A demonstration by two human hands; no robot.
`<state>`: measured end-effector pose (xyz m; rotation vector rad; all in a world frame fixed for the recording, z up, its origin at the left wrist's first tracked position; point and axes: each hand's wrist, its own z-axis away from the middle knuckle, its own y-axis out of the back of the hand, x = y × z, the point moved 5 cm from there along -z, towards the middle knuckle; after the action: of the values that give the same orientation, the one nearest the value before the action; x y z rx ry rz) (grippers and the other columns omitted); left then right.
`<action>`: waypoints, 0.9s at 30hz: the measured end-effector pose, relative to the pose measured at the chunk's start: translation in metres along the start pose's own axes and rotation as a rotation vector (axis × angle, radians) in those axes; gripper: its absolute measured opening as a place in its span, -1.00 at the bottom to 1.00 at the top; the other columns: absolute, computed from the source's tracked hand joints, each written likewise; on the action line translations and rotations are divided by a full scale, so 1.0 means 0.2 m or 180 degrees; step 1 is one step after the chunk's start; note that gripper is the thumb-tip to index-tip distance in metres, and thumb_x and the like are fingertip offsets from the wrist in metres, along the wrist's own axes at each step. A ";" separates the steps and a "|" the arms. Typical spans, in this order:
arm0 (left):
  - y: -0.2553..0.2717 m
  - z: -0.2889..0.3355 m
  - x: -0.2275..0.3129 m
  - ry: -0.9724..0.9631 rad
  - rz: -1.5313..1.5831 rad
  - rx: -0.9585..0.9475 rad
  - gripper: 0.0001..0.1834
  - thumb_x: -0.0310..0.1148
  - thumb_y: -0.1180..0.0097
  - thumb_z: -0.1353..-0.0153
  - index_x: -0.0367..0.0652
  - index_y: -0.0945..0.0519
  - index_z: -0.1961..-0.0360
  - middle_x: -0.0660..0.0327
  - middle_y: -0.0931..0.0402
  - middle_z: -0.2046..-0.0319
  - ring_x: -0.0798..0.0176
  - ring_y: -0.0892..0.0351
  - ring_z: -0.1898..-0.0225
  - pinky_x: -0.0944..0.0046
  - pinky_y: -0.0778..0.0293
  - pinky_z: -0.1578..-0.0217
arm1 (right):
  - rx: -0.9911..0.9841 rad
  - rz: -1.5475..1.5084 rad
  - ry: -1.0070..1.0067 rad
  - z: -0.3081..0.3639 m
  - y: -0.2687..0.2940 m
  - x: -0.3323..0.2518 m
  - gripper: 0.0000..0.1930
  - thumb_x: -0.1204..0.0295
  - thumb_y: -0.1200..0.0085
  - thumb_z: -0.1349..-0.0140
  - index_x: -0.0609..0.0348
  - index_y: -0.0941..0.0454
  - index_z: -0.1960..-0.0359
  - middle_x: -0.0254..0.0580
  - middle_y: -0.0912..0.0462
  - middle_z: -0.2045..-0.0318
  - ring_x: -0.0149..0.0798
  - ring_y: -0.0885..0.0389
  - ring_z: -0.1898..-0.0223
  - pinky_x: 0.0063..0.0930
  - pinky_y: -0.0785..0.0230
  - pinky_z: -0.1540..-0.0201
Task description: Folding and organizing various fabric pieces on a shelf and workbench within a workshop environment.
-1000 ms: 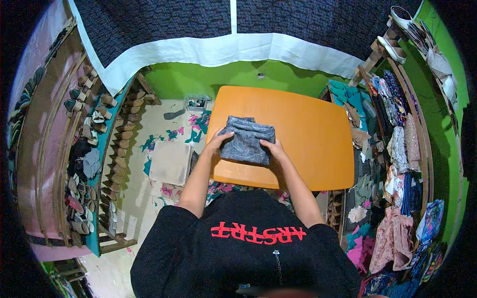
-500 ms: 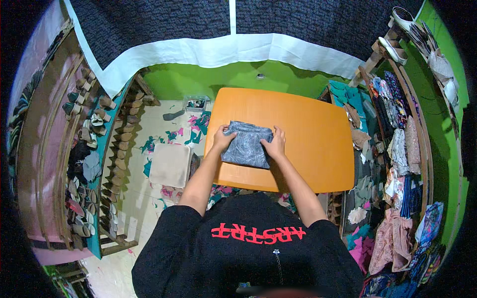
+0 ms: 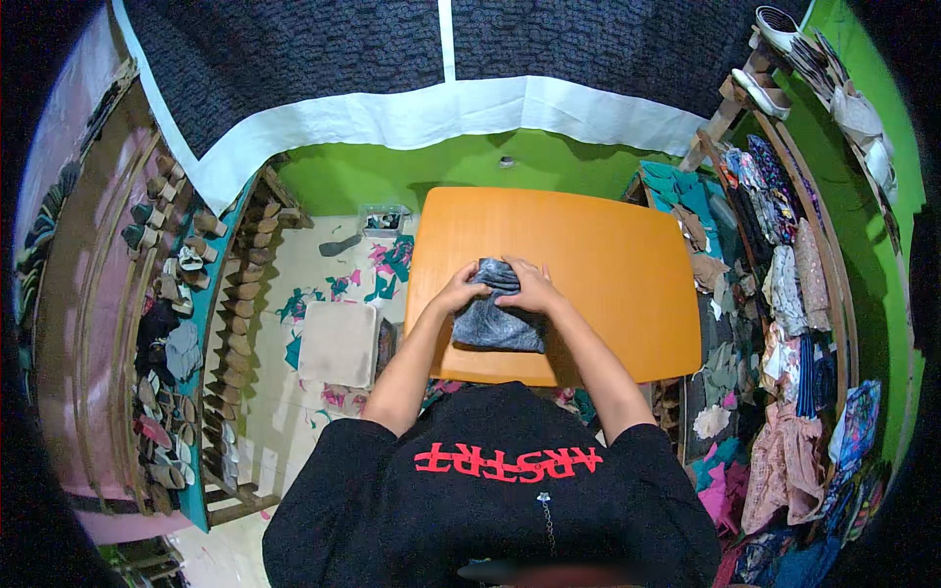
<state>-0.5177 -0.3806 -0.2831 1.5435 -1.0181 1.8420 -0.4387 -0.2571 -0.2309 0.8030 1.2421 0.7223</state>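
Observation:
A folded grey-blue cloth (image 3: 498, 328), mottled like washed denim, lies on the orange table (image 3: 608, 284) toward its near left part. My left hand (image 3: 461, 292) grips its far left corner, thumb on top. At the far right corner, my right hand (image 3: 530, 290) has its thumb across the upper folds and its fingers behind them. Between the two hands the far end is gathered narrow, while the near end spreads wider and flat. My fingertips behind the cloth are partly hidden.
A pale square stool (image 3: 338, 343) stands left of the table, with fabric scraps (image 3: 384, 279) and a clear plastic bin (image 3: 383, 220) on the floor beyond. Wooden shoe racks (image 3: 235, 323) line the left; piled and hung clothes (image 3: 784, 294) fill the right.
My hands have drawn closer together, bunching the cloth's far end, which was wide and flat before. The whole view has shifted slightly downward.

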 end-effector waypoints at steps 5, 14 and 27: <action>-0.23 0.06 0.23 0.0450 -0.0223 -0.0807 -0.47 -0.46 -0.10 0.15 -0.27 -0.33 0.05 0.24 -0.42 0.22 0.34 -0.35 0.16 0.39 -0.25 0.09 | -0.0129 -0.0786 0.0174 0.15 0.09 0.09 -0.21 0.15 -0.28 0.34 0.15 -0.25 -0.03 -0.05 -0.38 0.04 -0.15 -0.33 0.00 -0.28 -0.07 -0.08; -0.51 -0.02 0.22 0.0512 -0.0969 -0.1716 -0.66 -0.28 -0.23 0.13 -0.13 -0.42 0.33 0.32 -0.38 0.44 0.42 -0.33 0.35 0.39 -0.30 0.29 | 0.0182 -0.2373 -0.0247 0.73 0.04 0.16 -0.33 0.31 -0.28 0.25 0.28 -0.31 0.04 -0.08 -0.45 0.12 -0.28 -0.39 0.09 -0.43 -0.15 -0.03; -1.05 0.16 -0.12 0.1717 -0.0071 -0.1786 -0.37 0.07 0.07 -0.04 -0.11 -0.25 -0.05 0.20 -0.31 0.05 0.25 -0.27 0.03 0.13 -0.23 0.03 | 0.2827 -0.2806 -0.1117 1.62 0.23 0.64 -0.51 0.39 -0.14 0.05 0.33 -0.31 0.07 -0.17 -0.47 0.16 -0.28 -0.42 0.16 -0.44 -0.22 0.07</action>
<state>-0.3287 -0.2842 -0.2604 0.6783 -1.1077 1.6268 -0.0985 -0.1683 -0.2150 0.9016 1.4033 -0.7142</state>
